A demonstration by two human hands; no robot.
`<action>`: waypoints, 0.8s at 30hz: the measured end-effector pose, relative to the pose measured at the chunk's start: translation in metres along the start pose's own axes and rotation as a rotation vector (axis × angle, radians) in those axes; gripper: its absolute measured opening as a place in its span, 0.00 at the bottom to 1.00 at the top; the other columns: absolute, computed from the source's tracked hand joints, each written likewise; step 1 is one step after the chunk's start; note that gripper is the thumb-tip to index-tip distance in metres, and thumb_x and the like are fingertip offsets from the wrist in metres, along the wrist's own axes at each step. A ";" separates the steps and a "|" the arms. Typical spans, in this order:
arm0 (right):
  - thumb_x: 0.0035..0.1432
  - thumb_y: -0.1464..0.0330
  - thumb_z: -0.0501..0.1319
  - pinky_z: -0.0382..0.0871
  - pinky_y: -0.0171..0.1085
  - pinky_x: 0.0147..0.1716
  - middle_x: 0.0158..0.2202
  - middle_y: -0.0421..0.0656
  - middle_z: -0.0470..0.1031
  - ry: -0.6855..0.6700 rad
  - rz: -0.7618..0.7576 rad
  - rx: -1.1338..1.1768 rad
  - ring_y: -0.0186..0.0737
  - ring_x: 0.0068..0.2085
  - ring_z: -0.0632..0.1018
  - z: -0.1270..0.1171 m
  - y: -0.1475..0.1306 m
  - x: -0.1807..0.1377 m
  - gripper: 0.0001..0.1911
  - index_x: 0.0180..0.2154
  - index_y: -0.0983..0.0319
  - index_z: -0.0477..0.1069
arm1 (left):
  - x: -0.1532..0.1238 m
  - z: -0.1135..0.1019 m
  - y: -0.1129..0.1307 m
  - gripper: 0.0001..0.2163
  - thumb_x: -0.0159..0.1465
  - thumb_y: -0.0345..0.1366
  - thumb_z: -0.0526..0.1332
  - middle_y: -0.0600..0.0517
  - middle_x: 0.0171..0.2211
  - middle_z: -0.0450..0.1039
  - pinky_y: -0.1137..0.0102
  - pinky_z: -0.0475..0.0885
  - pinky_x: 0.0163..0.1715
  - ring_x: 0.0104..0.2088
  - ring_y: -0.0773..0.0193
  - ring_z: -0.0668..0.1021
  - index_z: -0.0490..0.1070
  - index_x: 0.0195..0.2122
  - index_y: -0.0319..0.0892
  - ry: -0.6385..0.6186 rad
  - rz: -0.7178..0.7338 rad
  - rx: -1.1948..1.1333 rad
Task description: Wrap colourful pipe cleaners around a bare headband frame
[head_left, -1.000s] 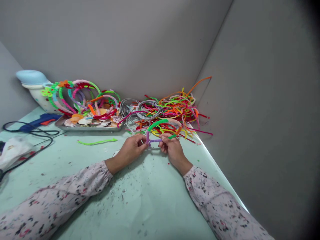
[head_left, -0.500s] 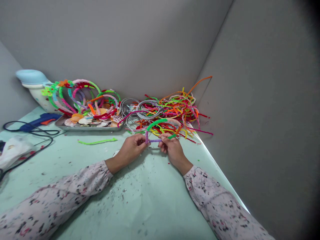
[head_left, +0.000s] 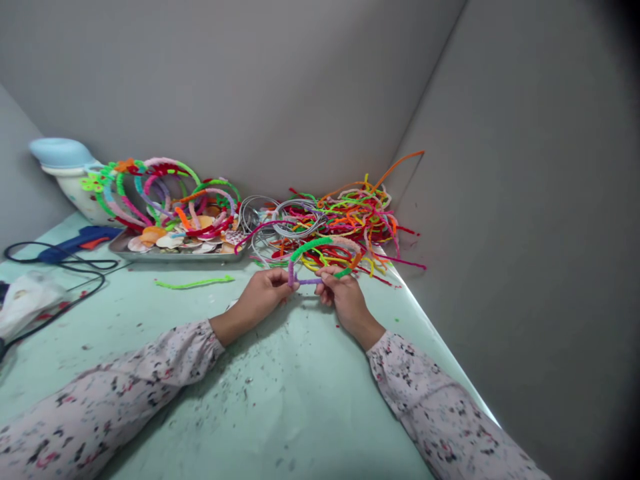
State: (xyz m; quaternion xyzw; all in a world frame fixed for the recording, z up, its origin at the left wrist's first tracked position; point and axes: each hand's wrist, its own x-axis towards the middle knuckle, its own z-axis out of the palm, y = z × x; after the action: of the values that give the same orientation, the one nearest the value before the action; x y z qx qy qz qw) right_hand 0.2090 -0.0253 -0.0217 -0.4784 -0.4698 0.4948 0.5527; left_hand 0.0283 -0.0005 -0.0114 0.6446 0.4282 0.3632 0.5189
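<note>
A grey wall rises behind the pale green table, and the stock sits along its foot, presumably to leave the front open for the person's arms. A heap of fuzzy stems lies at back right, within reach, with bare wire rings against its left side. Next comes a metal tray, whose raised rim probably keeps the shells from scattering; wrapped bands stand over them. The blue glue gun lies left of the tray, seemingly out of the hands' way. Mid-table, near the heap, the multicoloured loop is held up between two pinches: the left hand clamps its purple corner, and the right hand grips its green and purple side, likely to steady the short stretch between them. Smallest is a lone lime stem, set apart before the tray
</note>
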 end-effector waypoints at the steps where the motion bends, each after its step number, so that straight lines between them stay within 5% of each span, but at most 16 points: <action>1: 0.52 0.61 0.59 0.57 0.28 0.16 0.19 0.36 0.72 0.002 -0.001 -0.003 0.29 0.17 0.67 0.000 0.001 0.000 0.12 0.35 0.62 0.71 | 0.000 0.000 0.000 0.10 0.55 0.41 0.62 0.58 0.19 0.62 0.75 0.59 0.21 0.19 0.72 0.64 0.69 0.27 0.39 0.002 -0.016 -0.021; 24: 0.52 0.59 0.61 0.60 0.30 0.18 0.19 0.36 0.72 -0.005 -0.026 0.019 0.30 0.19 0.68 0.006 0.000 -0.005 0.12 0.34 0.61 0.71 | 0.001 0.001 0.001 0.09 0.53 0.35 0.61 0.57 0.15 0.62 0.74 0.52 0.14 0.14 0.73 0.63 0.65 0.20 0.39 0.028 -0.219 -0.250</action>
State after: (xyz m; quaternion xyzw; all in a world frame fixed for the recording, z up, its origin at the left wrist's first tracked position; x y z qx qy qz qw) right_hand 0.2029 -0.0299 -0.0216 -0.4658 -0.4728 0.4932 0.5624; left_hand 0.0295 0.0001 -0.0110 0.5192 0.4546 0.3640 0.6255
